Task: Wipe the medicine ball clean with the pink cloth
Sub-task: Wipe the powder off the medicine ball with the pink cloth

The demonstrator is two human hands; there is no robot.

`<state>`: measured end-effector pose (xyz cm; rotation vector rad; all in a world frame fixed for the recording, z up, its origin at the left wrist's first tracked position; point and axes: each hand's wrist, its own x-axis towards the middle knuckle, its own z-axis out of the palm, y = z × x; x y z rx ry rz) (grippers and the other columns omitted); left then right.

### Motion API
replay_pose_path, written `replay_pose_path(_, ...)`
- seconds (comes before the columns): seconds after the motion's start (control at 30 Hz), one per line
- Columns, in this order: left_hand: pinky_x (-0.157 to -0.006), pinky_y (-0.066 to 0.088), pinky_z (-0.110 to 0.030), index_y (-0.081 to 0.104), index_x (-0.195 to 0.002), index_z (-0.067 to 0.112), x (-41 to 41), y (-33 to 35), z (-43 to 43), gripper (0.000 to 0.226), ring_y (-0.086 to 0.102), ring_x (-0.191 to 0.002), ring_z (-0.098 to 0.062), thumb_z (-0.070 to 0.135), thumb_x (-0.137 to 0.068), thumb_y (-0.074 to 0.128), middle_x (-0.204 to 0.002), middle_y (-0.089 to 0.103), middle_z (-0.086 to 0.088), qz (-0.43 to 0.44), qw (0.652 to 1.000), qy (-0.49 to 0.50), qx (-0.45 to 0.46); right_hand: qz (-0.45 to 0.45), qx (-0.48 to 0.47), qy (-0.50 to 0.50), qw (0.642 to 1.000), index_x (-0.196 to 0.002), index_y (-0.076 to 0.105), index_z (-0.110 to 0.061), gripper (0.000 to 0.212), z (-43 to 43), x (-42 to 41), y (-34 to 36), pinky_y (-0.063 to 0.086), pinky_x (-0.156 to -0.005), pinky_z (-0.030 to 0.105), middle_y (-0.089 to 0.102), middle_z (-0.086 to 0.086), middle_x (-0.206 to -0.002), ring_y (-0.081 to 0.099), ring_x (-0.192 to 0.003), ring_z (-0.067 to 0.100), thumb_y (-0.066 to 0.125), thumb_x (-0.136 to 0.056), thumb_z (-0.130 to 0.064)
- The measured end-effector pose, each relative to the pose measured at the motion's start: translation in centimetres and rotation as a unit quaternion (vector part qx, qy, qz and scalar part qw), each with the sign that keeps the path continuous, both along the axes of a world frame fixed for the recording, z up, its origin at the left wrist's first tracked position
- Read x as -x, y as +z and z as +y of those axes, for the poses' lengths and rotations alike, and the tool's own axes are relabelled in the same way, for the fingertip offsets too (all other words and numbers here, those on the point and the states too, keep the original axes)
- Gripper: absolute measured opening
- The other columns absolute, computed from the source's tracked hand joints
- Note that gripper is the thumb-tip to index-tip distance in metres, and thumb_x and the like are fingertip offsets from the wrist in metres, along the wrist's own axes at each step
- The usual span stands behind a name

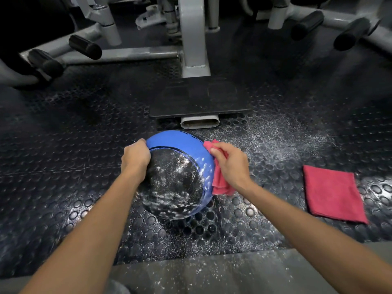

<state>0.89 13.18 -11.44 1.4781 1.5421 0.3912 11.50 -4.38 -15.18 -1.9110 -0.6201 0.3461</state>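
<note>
Right hand (pixel 230 164), pink cloth (pixel 220 183) against medicine ball (pixel 176 179) edge.

The scene is dim, lit from above, with the brightest patch around the centre. Glare shines off the raised studs of the black rubber floor mat (pixel 74 215) and off the white-dusted black panel of the blue and black medicine ball (pixel 174 183). The top corners fall into deep shadow. The grey metal gym machine frame (pixel 194 39) looks soft, and straight lines bow near the edges.
</note>
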Motion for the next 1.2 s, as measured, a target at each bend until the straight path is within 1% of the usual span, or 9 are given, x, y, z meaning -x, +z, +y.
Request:
replay_pose_path(0.13, -0.091, 0.045, -0.046, 0.059, -0.092, 0.011, 0.9, -0.3, 0.3, 0.041, 0.058, -0.095, -0.032, 0.042, -0.072, 0.041, -0.103, 0.063, -0.009, -0.024, 0.999, 0.012, 0.024, -0.172, -0.048, 0.062, 0.982, -0.105, 0.057, -0.035, 0.022, -0.8, 3.8, 1.3, 0.035, -0.073, 0.009, 0.055, -0.026, -0.100, 0.048, -0.086, 0.000, 0.053, -0.083, -0.035)
replay_pose_path(0.2, -0.095, 0.042, -0.045, 0.053, -0.084, 0.009, 1.4, -0.4, -0.2, 0.032, 0.054, -0.101, -0.032, 0.038, -0.085, 0.039, -0.107, 0.059, -0.008, -0.012, 1.000, 0.005, 0.002, -0.205, -0.041, 0.073, 0.975, -0.105, 0.059, -0.032, 0.024, -1.1, 3.8, 1.3, 0.034, -0.070, 0.012, 0.054, -0.021, -0.102, 0.050, -0.088, 0.007, 0.051, -0.082, -0.035)
replay_pose_path(0.37, -0.102, 0.028, -0.047, 0.039, -0.137, 0.015, 4.0, -0.9, -4.9, 0.052, 0.037, -0.124, -0.039, 0.043, -0.097, 0.020, -0.139, 0.039, -0.018, 0.042, 0.996, 0.004, -0.078, -0.133, 0.047, 0.088, 0.986, -0.103, 0.068, -0.037, 0.020, 0.8, 0.7, 3.2, 0.043, -0.081, 0.032, 0.063, -0.013, -0.100, 0.055, -0.096, 0.015, 0.053, -0.090, -0.038)
replay_pose_path(0.5, -0.109, 0.013, -0.052, 0.023, -0.143, 0.008, 8.3, -2.5, -11.5, 0.070, 0.014, -0.138, -0.034, 0.056, -0.093, 0.023, -0.146, 0.022, -0.022, 0.056, 0.987, -0.016, -0.148, -0.173, 0.101, 0.165, 0.966, -0.106, 0.067, -0.034, 0.021, 0.7, 0.7, 4.6, 0.044, -0.088, 0.038, 0.063, -0.006, -0.105, 0.057, -0.101, 0.019, 0.055, -0.089, -0.037)
replay_pose_path(0.6, -0.111, 0.008, -0.053, 0.024, -0.143, 0.006, 9.5, -1.4, -12.3, 0.091, 0.011, -0.139, -0.035, 0.066, -0.075, 0.016, -0.146, 0.022, -0.021, 0.035, 0.965, -0.050, -0.256, -0.215, 0.125, 0.238, 0.939, -0.104, 0.068, -0.034, 0.019, -0.6, 1.9, 6.0, 0.041, -0.087, 0.034, 0.062, -0.009, -0.105, 0.053, -0.100, 0.017, 0.056, -0.088, -0.036)
replay_pose_path(0.73, -0.112, 0.011, -0.049, 0.030, -0.142, 0.012, 8.1, 2.3, -8.6, 0.065, 0.014, -0.137, -0.033, 0.051, -0.090, 0.033, -0.146, 0.023, -0.015, -0.001, 0.947, -0.072, -0.312, -0.268, 0.145, 0.343, 0.889, -0.100, 0.068, -0.039, 0.019, -3.3, 4.1, 7.4, 0.032, -0.075, 0.025, 0.060, -0.016, -0.108, 0.046, -0.091, 0.010, 0.055, -0.087, -0.040)
replay_pose_path(1.0, -0.102, 0.025, -0.022, 0.052, -0.127, 0.030, 10.5, 0.3, -6.2, 0.032, 0.040, -0.129, -0.012, 0.035, -0.099, 0.038, -0.136, 0.047, 0.006, -0.007, 0.919, -0.384, -0.088, -0.213, 0.093, 0.479, 0.846, -0.100, 0.070, -0.034, 0.020, -8.1, 7.3, 7.7, 0.027, -0.078, 0.005, 0.062, -0.021, -0.111, 0.037, -0.092, -0.021, 0.064, -0.080, -0.037)
replay_pose_path(1.07, -0.096, 0.029, -0.022, 0.060, -0.120, 0.028, 11.1, 0.1, -7.3, 0.031, 0.046, -0.120, -0.007, 0.031, -0.099, 0.037, -0.129, 0.055, 0.008, -0.027, 0.937, -0.337, -0.086, -0.214, 0.077, 0.469, 0.853, -0.099, 0.070, -0.035, 0.020, -9.0, 7.6, 7.1, 0.032, -0.081, 0.009, 0.063, -0.020, -0.109, 0.042, -0.094, -0.017, 0.062, -0.081, -0.040)
replay_pose_path(1.2, -0.096, 0.032, -0.027, 0.062, -0.120, 0.030, 10.0, 1.1, -8.1, 0.035, 0.046, -0.114, -0.009, 0.032, -0.098, 0.035, -0.130, 0.056, 0.008, 0.029, 0.955, -0.278, -0.097, -0.048, -0.007, 0.229, 0.972, -0.083, 0.068, -0.042, 0.016, -9.7, 6.8, 4.7, 0.042, -0.085, 0.018, 0.063, -0.022, -0.092, 0.057, -0.089, -0.004, 0.067, -0.081, -0.026)
